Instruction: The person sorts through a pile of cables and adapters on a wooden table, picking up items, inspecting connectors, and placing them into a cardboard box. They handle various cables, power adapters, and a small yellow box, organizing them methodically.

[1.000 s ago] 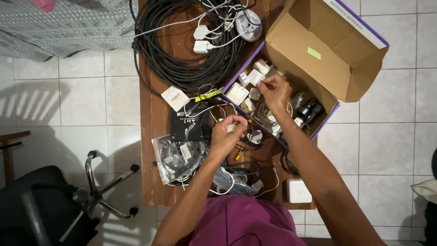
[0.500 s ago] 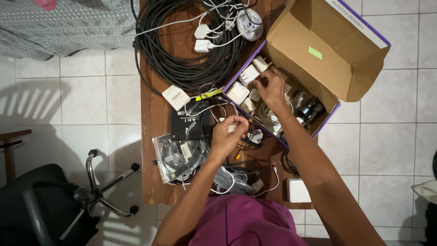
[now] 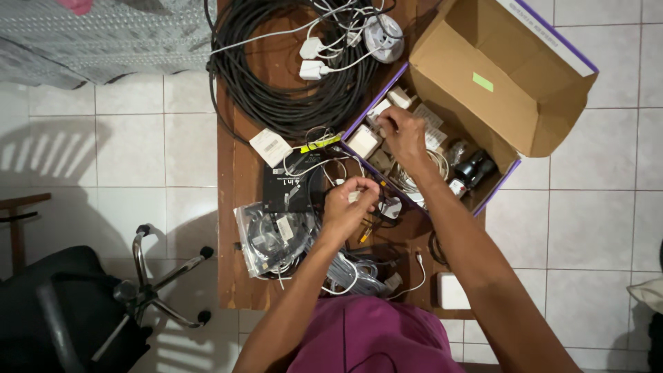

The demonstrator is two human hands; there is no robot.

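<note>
My left hand (image 3: 349, 205) is closed around a thin white cable (image 3: 312, 166) above the middle of a small wooden table (image 3: 235, 207). My right hand (image 3: 402, 137) reaches into an open cardboard box (image 3: 483, 83) with purple edges, its fingers pinched on a white charger block (image 3: 380, 110) at the box's left wall. More white adapters (image 3: 362, 141), a coiled white cord and dark gadgets (image 3: 473, 168) fill the box.
A big coil of black cable (image 3: 276, 97) and white plugs (image 3: 312, 59) lie at the table's far end. A black flat box (image 3: 290, 186), a clear bag of cables (image 3: 273, 238) and a white square adapter (image 3: 452, 291) sit nearer. An office chair (image 3: 83, 304) stands at the left.
My right hand has moved left inside the box, from the middle to the white chargers at its left wall. My left hand has stayed in place with the cable.
</note>
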